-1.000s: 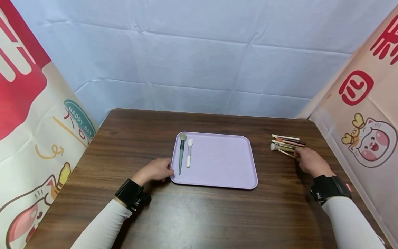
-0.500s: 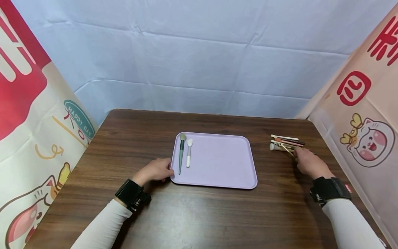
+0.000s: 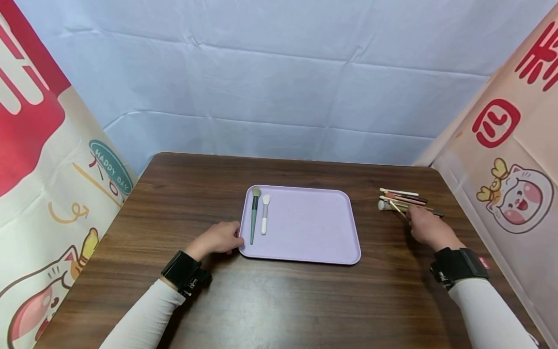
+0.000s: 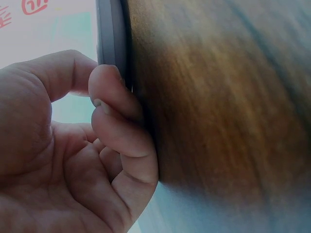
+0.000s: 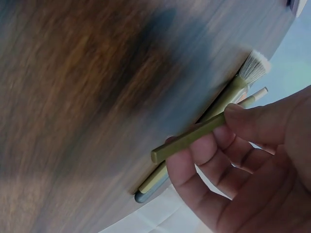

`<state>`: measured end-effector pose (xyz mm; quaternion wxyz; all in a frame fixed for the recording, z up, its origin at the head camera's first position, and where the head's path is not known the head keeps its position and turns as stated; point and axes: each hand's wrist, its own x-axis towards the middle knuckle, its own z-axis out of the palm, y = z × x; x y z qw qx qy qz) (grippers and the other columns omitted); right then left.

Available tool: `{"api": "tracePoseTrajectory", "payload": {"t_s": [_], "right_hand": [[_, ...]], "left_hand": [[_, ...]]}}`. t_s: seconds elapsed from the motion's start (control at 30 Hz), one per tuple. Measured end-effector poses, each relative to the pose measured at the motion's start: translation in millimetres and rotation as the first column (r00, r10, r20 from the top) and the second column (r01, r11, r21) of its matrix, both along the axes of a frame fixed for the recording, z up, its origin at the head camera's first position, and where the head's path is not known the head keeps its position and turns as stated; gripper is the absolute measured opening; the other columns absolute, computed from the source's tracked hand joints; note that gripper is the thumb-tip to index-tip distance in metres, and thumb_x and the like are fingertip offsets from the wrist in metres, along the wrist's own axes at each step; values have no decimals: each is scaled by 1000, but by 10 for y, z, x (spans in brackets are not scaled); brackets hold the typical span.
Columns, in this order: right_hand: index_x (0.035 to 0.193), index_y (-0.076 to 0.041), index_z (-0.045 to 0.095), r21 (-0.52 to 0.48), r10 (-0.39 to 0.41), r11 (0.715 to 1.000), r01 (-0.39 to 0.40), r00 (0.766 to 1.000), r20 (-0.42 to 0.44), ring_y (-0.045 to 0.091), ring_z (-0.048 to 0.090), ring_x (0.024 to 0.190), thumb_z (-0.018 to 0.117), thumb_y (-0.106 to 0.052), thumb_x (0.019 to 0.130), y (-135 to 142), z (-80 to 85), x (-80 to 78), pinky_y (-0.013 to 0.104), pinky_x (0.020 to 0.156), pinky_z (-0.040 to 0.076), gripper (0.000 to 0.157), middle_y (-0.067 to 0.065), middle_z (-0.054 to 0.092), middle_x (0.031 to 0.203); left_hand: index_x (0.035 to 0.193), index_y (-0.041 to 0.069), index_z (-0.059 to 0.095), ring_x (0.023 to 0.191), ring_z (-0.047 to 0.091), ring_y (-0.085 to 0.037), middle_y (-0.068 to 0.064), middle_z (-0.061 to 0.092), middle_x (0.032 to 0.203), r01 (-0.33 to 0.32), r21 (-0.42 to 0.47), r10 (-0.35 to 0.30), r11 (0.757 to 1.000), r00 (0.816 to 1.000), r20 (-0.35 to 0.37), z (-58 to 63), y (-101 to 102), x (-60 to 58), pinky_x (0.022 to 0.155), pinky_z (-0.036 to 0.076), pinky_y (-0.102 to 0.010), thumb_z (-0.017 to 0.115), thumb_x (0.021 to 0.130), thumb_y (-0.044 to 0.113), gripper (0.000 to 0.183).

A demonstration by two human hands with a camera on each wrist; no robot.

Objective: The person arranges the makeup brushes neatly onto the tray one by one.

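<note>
With our left hand we are pinching the left edge of the lilac tray near its front corner, probably to be steadying it on the wooden table. With our right hand we are holding a slim olive brush between thumb and fingertips; we are gripping its handle, seemingly to be sparing the tip. It is slanting across a wide brush at the tray's right, where the remaining brushes are lying bunched; whether it is touching them, we cannot tell. On the tray, a green brush and a white-ended brush are lying side by side, bristles pointing away from us, perhaps for neatness.
</note>
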<state>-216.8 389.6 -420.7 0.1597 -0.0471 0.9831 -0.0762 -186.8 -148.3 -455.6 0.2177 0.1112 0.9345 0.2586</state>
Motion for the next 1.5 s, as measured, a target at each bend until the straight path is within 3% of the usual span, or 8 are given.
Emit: {"api": "tracePoseTrajectory", "payload": {"t_s": [0.5, 1.0, 1.5], "right_hand": [[105, 6, 51, -5, 92, 996, -93, 991, -98, 36, 61, 83, 59, 5, 89, -197, 28, 41, 49, 69, 48, 18, 23, 59, 93], [110, 8, 52, -33, 70, 997, -71, 997, -24, 33, 58, 85, 54, 1, 97, -422, 38, -50, 46, 69, 46, 16, 24, 59, 100], [94, 4, 55, -81, 131, 986, -143, 982, -139, 29, 55, 78, 54, 1, 93, -652, 56, -29, 47, 70, 46, 4, 17, 59, 88]], "left_hand": [[87, 10, 57, 55, 61, -14, -2, 62, 64, -1, 1, 1, 1000, 1000, -2, 4, -2, 4, 58, 43, -29, 63, 89, 17, 10], [87, 10, 57, 56, 61, -15, -2, 62, 65, 2, 6, -2, 1000, 1000, 1, 8, -4, 9, 59, 44, -29, 63, 90, 18, 10], [88, 10, 57, 56, 60, -14, -2, 62, 65, -4, -1, 4, 1000, 1000, -1, 12, 2, 19, 59, 44, -29, 64, 90, 18, 10]]}}
